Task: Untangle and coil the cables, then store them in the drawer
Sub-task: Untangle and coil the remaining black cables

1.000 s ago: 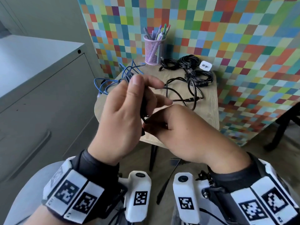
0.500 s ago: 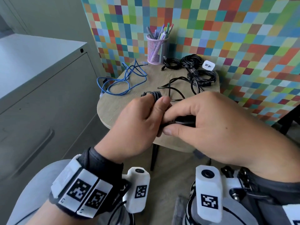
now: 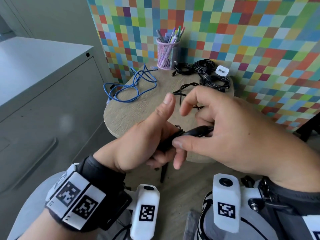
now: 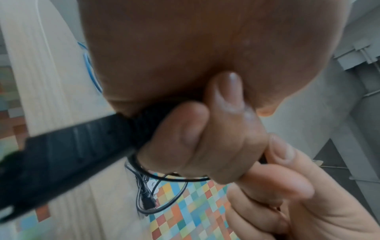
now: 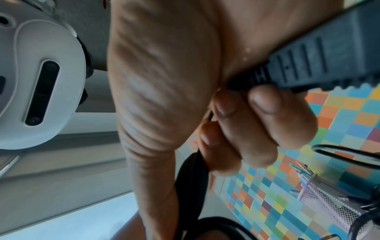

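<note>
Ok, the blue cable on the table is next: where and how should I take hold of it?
Probably grip the blue cable where its loops cross, mid-tangle, coming from above with the left hand, which is nearer. It lies flat and loose on the table, its end hanging off the left edge, so a bunched grab gathers most strands.

The near-left part of the round table (image 3: pixel 124 118) shows bare wood between the blue cable (image 3: pixel 131 87) at its left rear and the 2 hands, left hand (image 3: pixel 138 142) and right hand (image 3: pixel 225 134), that hover together over its front edge. The back is crowded: a pink pen cup (image 3: pixel 167 54) against the checkered wall (image 3: pixel 242 40), black cable bundles (image 3: pixel 206 71) and a white charger (image 3: pixel 222 71) to its right. A grey cabinet (image 3: pixel 43 101) closes off the left side just beside the table.
</note>
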Action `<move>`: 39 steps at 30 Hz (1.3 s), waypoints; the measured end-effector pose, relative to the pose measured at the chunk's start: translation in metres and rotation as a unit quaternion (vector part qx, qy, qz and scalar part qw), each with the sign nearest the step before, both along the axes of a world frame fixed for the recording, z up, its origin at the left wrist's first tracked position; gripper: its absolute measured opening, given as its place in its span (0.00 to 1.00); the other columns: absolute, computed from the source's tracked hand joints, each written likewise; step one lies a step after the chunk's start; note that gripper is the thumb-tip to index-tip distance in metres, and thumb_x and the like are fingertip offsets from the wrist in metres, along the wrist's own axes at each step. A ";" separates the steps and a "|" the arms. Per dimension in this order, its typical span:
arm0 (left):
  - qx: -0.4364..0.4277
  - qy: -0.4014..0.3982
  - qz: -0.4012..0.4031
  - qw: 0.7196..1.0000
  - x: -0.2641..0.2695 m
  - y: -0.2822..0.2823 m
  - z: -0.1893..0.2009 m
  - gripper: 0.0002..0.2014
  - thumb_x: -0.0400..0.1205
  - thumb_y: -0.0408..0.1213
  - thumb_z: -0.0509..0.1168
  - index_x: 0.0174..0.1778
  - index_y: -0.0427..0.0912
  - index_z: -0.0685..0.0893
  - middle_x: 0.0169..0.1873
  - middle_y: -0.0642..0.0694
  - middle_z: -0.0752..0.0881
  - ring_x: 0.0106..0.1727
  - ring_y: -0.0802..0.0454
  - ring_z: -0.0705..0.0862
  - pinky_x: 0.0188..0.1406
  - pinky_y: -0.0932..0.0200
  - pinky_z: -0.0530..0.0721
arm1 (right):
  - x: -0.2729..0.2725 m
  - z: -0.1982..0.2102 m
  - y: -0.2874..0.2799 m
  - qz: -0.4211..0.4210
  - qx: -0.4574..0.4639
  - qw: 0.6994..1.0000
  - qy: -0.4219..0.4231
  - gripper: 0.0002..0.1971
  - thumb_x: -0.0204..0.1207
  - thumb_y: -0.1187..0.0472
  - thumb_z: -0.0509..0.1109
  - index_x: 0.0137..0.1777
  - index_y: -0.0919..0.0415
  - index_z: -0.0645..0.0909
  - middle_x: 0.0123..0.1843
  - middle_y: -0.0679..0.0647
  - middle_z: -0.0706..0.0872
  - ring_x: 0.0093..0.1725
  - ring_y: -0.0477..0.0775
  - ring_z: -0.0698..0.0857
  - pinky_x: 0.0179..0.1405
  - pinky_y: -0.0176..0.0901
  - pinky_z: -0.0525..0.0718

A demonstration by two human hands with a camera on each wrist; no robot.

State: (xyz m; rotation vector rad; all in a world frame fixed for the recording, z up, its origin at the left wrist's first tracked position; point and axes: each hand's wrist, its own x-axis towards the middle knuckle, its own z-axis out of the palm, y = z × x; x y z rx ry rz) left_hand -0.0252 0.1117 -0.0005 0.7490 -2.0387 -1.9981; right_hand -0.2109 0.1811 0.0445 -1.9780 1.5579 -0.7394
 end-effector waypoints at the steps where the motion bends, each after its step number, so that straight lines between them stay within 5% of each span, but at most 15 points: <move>1: 0.008 0.004 -0.008 1.000 0.000 0.000 0.000 0.50 0.75 0.79 0.34 0.26 0.37 0.84 0.14 0.49 0.63 0.16 0.50 0.58 0.21 0.63 0.65 | -0.001 0.000 0.000 0.008 0.020 1.000 0.007 0.26 0.64 0.34 0.77 0.62 0.37 0.79 0.25 0.48 0.80 0.26 0.43 0.75 0.27 0.35 0.73; 2: 0.018 0.007 -0.013 1.000 0.001 0.000 0.001 0.51 0.76 0.79 0.33 0.26 0.37 0.83 0.14 0.48 0.62 0.15 0.50 0.58 0.21 0.63 0.65 | -0.002 0.000 -0.001 0.021 0.043 0.999 0.018 0.30 0.65 0.32 0.76 0.68 0.35 0.80 0.28 0.40 0.84 0.31 0.38 0.80 0.36 0.31 0.78; 4: 0.034 0.012 -0.027 0.999 0.004 -0.002 0.001 0.51 0.76 0.78 0.33 0.26 0.35 0.83 0.13 0.48 0.61 0.15 0.50 0.57 0.20 0.64 0.66 | -0.002 -0.002 -0.002 0.049 0.073 0.995 0.036 0.28 0.67 0.30 0.75 0.68 0.32 0.83 0.40 0.37 0.94 0.45 0.37 0.88 0.56 0.46 0.87; 6: 0.032 0.010 -0.044 0.998 0.008 -0.005 0.000 0.49 0.75 0.82 0.40 0.27 0.37 0.84 0.13 0.49 0.62 0.14 0.51 0.58 0.20 0.64 0.66 | -0.001 -0.004 -0.002 0.068 0.068 0.995 0.039 0.22 0.68 0.27 0.72 0.61 0.31 0.87 0.42 0.50 0.95 0.40 0.51 0.87 0.49 0.59 0.88; 9: 0.022 0.006 -0.050 0.999 0.015 -0.005 0.002 0.45 0.70 0.85 0.48 0.26 0.42 0.82 0.14 0.49 0.63 0.15 0.51 0.60 0.20 0.62 0.65 | 0.001 -0.008 -0.004 0.060 0.040 0.997 0.018 0.19 0.68 0.27 0.72 0.52 0.34 0.90 0.34 0.51 0.92 0.31 0.54 0.81 0.35 0.56 0.84; 13: -0.035 0.011 0.023 0.999 0.016 -0.002 0.007 0.32 0.82 0.67 0.58 0.24 0.43 0.79 0.16 0.46 0.64 0.16 0.50 0.61 0.19 0.64 0.64 | 0.004 -0.014 -0.008 0.040 -0.020 0.999 -0.014 0.16 0.72 0.33 0.75 0.46 0.43 0.94 0.37 0.46 0.94 0.38 0.46 0.90 0.41 0.53 0.88; 16: -0.092 0.041 0.140 0.985 0.011 -0.002 0.008 0.26 0.81 0.58 0.68 0.24 0.43 0.79 0.16 0.51 0.68 0.16 0.53 0.62 0.18 0.66 0.61 | 0.005 -0.020 -0.012 0.016 -0.084 0.996 -0.018 0.19 0.76 0.36 0.72 0.42 0.50 0.93 0.33 0.47 0.91 0.34 0.48 0.89 0.33 0.50 0.86; 20: -0.126 0.102 0.207 0.965 0.008 -0.005 0.007 0.19 0.85 0.50 0.63 0.29 0.47 0.82 0.22 0.51 0.67 0.25 0.50 0.60 0.24 0.54 0.59 | 0.006 -0.025 -0.017 -0.015 -0.147 0.988 -0.034 0.24 0.81 0.43 0.73 0.29 0.60 0.80 0.23 0.51 0.75 0.25 0.51 0.73 0.24 0.50 0.71; 24: -0.159 0.130 0.171 0.964 0.006 -0.001 0.005 0.16 0.88 0.42 0.58 0.46 0.32 0.80 0.27 0.49 0.69 0.30 0.42 0.61 0.29 0.46 0.59 | -0.005 -0.023 -0.019 -0.014 -0.124 0.989 -0.082 0.25 0.82 0.46 0.74 0.27 0.57 0.75 0.22 0.45 0.69 0.25 0.44 0.69 0.25 0.38 0.64; 27: -0.276 0.086 0.182 0.940 0.007 0.000 0.004 0.15 0.89 0.44 0.56 0.48 0.36 0.82 0.27 0.51 0.72 0.29 0.50 0.68 0.28 0.55 0.68 | -0.011 -0.024 -0.021 -0.015 -0.090 0.994 -0.062 0.22 0.81 0.43 0.76 0.27 0.50 0.79 0.22 0.43 0.74 0.25 0.43 0.72 0.25 0.38 0.69; 29: -0.314 0.067 0.187 0.928 0.007 -0.001 0.004 0.14 0.89 0.45 0.56 0.44 0.43 0.82 0.27 0.53 0.73 0.28 0.54 0.68 0.29 0.61 0.69 | -0.012 -0.021 -0.020 -0.006 -0.075 0.994 -0.083 0.11 0.77 0.42 0.76 0.38 0.46 0.90 0.31 0.41 0.88 0.33 0.38 0.84 0.34 0.38 0.82; 32: -0.268 0.053 0.169 0.947 0.007 -0.004 0.001 0.16 0.89 0.50 0.56 0.40 0.48 0.81 0.27 0.51 0.72 0.28 0.51 0.67 0.28 0.58 0.66 | -0.022 -0.018 -0.018 0.019 -0.078 0.984 -0.157 0.14 0.71 0.49 0.78 0.54 0.52 0.93 0.48 0.42 0.96 0.51 0.39 0.93 0.54 0.34 0.89; 34: -0.216 0.048 0.148 0.964 0.006 -0.004 0.001 0.16 0.88 0.50 0.56 0.38 0.51 0.82 0.26 0.46 0.70 0.28 0.49 0.65 0.28 0.55 0.63 | -0.026 -0.017 -0.016 0.039 -0.091 0.981 -0.165 0.13 0.71 0.53 0.80 0.54 0.53 0.93 0.48 0.43 0.96 0.51 0.41 0.94 0.54 0.33 0.89; 37: -0.112 0.077 0.119 0.983 0.005 0.000 0.003 0.18 0.88 0.47 0.56 0.34 0.50 0.83 0.23 0.53 0.68 0.25 0.51 0.65 0.29 0.58 0.67 | -0.031 -0.018 -0.015 0.050 -0.098 0.976 -0.189 0.12 0.69 0.55 0.81 0.53 0.52 0.93 0.49 0.43 0.96 0.50 0.42 0.94 0.52 0.30 0.88; 39: -0.039 0.109 0.101 0.988 0.005 0.003 0.005 0.19 0.88 0.45 0.56 0.33 0.47 0.84 0.22 0.49 0.65 0.23 0.41 0.62 0.30 0.63 0.74 | -0.030 -0.020 -0.014 0.061 -0.106 0.969 -0.216 0.13 0.68 0.57 0.81 0.53 0.53 0.92 0.49 0.44 0.96 0.50 0.42 0.94 0.52 0.30 0.88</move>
